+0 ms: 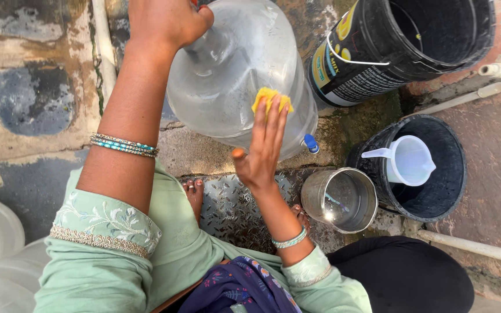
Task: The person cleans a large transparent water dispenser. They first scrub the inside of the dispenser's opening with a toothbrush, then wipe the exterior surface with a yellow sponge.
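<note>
A big clear plastic water jug (233,81) stands tilted in front of me, its neck toward the top left. My left hand (166,20) grips the jug's neck at the top of the view. With fingers flat, my right hand (262,148) presses a yellow sponge (271,99) against the jug's side. A small blue tap (311,145) sticks out low on the jug's right side. My bare feet rest on a patterned metal plate (233,203) below the jug.
A steel pot (340,200) with water stands right of my right hand. Beside it a black bucket (447,191) holds a white plastic mug (407,159). Another black bucket (389,46) leans at the top right. White pipes run along the ground. Pale lids lie at the bottom left.
</note>
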